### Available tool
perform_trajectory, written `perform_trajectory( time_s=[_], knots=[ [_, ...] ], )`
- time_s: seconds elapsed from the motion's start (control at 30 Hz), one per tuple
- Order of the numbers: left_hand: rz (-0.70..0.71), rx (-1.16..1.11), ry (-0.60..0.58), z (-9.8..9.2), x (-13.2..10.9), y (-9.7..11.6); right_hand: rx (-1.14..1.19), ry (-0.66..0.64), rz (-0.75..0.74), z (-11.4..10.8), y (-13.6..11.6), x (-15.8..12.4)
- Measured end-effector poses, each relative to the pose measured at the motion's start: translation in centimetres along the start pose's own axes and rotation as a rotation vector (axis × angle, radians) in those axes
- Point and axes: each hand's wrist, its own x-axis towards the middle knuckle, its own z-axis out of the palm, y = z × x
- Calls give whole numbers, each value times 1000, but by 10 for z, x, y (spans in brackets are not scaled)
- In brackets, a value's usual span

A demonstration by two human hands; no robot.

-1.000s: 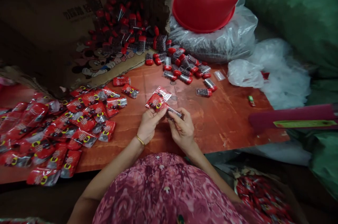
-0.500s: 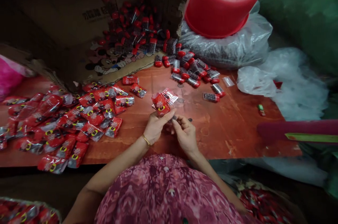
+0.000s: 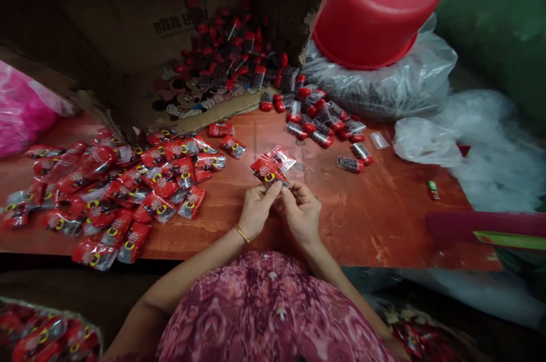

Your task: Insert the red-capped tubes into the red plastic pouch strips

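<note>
Centrally, the left hand (image 3: 256, 211) and right hand (image 3: 302, 214) meet fingertip to fingertip, both pinched shut on the lower edge of a red sachet (image 3: 267, 170) held just above the tabletop (image 3: 375, 214). Left of centre lies a heap of like sachets (image 3: 128, 185). In the upper middle, red-capped tubes (image 3: 324, 123) spill from a cardboard box (image 3: 128, 37). Risk: the pinch is narrow and the film looks slick, so the sachet could slip and drop.
</note>
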Motion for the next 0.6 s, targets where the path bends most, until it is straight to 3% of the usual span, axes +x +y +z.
perform_trajectory(
  time_s=[0.2,0.37,0.5,0.6],
  knots=[
    [-19,-149,17,-6,2,7,30,-171,51,-2,10,10],
    [-92,-216,93,-23,7,13,34,-269,124,26,25,26],
    [-152,-245,252,-45,13,37,-67,-305,-23,44,30,34],
    [-171,-229,424,-64,18,58,-306,-232,-209,23,22,42]
  ],
)
